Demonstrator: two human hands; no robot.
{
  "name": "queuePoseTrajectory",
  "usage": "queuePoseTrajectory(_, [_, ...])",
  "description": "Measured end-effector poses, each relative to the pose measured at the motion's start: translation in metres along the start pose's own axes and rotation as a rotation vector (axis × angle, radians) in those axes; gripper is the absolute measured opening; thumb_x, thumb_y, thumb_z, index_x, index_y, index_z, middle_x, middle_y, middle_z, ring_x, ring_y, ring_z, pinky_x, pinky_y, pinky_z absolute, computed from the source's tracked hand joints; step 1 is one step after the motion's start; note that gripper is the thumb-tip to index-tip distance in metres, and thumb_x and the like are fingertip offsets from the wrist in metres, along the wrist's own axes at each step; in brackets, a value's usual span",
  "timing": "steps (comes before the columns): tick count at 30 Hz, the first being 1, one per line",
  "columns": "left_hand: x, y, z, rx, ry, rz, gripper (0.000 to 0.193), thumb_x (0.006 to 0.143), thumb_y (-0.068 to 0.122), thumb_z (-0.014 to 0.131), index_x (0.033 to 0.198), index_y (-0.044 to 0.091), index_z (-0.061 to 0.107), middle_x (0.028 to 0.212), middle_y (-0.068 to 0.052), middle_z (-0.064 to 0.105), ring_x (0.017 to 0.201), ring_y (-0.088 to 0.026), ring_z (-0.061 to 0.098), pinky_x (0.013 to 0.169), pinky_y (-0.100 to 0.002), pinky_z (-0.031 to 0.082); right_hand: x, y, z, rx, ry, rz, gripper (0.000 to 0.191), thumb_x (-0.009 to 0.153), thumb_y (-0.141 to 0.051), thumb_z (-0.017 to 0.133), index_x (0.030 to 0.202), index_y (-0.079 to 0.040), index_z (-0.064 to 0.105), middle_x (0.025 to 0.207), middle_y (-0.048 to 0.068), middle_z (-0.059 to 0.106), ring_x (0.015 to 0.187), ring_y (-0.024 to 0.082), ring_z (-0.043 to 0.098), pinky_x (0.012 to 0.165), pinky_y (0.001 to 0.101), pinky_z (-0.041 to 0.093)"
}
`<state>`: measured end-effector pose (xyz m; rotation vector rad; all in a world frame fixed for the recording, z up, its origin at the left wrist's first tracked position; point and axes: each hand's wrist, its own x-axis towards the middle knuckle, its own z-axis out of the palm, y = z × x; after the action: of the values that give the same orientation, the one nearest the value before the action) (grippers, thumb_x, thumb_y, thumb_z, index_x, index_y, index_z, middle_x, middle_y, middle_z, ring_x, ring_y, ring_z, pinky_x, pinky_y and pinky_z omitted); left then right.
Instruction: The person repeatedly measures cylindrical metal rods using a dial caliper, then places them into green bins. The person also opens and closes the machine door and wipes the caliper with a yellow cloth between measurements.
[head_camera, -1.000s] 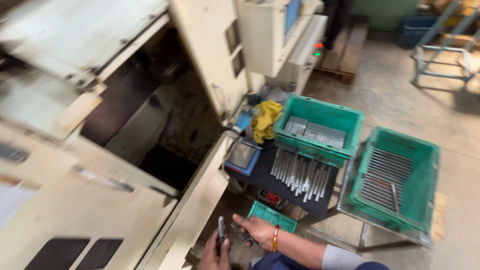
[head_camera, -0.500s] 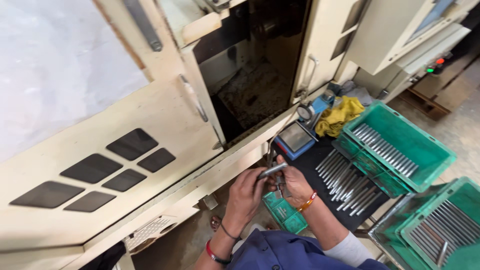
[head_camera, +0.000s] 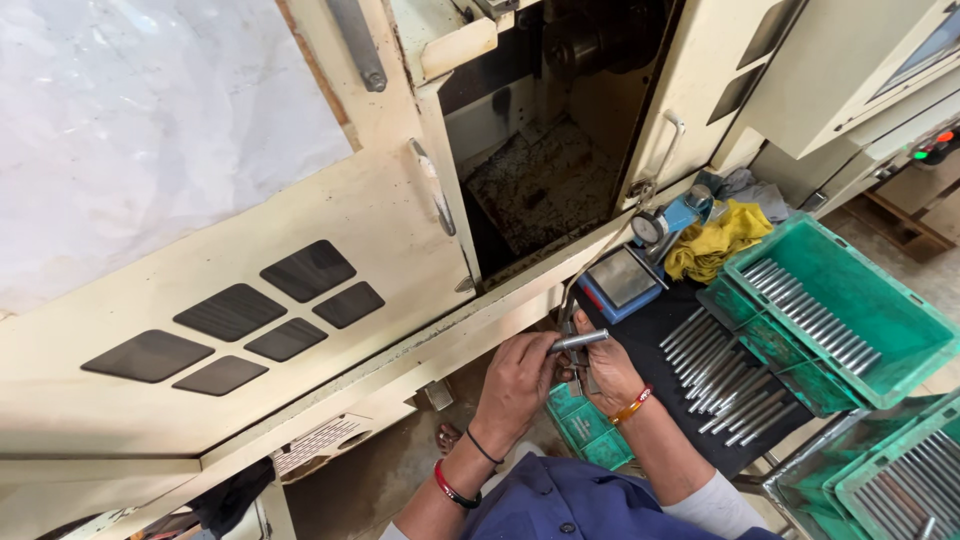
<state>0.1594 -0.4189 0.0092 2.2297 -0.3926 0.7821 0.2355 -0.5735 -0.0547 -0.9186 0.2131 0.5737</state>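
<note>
My left hand (head_camera: 515, 378) grips a short steel pin (head_camera: 580, 341) and holds it level in front of the machine's sill. Close against it on the right, my right hand (head_camera: 612, 368) holds a dark metal gauge tool (head_camera: 572, 318) whose jaws sit around the pin. Both hands touch each other just below the open machine door (head_camera: 540, 190). Several more steel pins (head_camera: 715, 375) lie on a black mat to the right of my right hand.
A blue-based dial gauge stand (head_camera: 622, 280) and a yellow cloth (head_camera: 715, 245) sit by the sill. A green crate (head_camera: 900, 310) holds a row of pins; more green crates (head_camera: 880, 485) stand at bottom right. A small green box (head_camera: 585, 428) lies under my hands.
The view swung from the crates to the machine front. My hands rose from low down and came together on the pin and gauge; since half a second ago they have barely shifted.
</note>
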Motion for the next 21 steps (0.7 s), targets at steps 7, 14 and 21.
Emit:
queuePoseTrajectory(7, [-0.006, -0.003, -0.004, 0.080, -0.015, 0.044, 0.030, 0.087, 0.002, 0.072, 0.116, 0.002, 0.067, 0.101, -0.012, 0.066, 0.094, -0.030, 0.066, 0.085, -0.040, 0.053, 0.006, 0.009, -0.003, -0.040, -0.025, -0.006, 0.043, 0.091, -0.051, 0.067, 0.088, -0.009, 0.064, 0.069, 0.003, 0.062, 0.057, 0.014, 0.058, 0.047, 0.0295, 0.046])
queuePoseTrajectory(14, [-0.012, -0.017, 0.002, 0.361, -0.074, 0.075, 0.029, 0.079, 0.012, 0.068, 0.107, 0.004, 0.068, 0.078, -0.008, 0.061, 0.066, -0.026, 0.066, 0.060, -0.038, 0.053, 0.005, 0.020, -0.006, -0.214, -0.005, 0.070, 0.048, 0.090, -0.055, 0.069, 0.085, -0.007, 0.066, 0.069, 0.002, 0.061, 0.056, 0.012, 0.055, 0.047, 0.0281, 0.043])
queuePoseTrajectory(21, [-0.032, -0.044, 0.026, 0.278, -0.176, 0.005, 0.015, 0.084, 0.008, 0.066, 0.097, 0.002, 0.061, 0.076, -0.012, 0.065, 0.064, -0.030, 0.067, 0.055, -0.042, 0.052, 0.005, 0.030, -0.005, -0.354, -0.035, -0.039, 0.055, 0.091, -0.058, 0.065, 0.078, -0.005, 0.067, 0.063, 0.001, 0.058, 0.054, 0.011, 0.051, 0.048, 0.0273, 0.042])
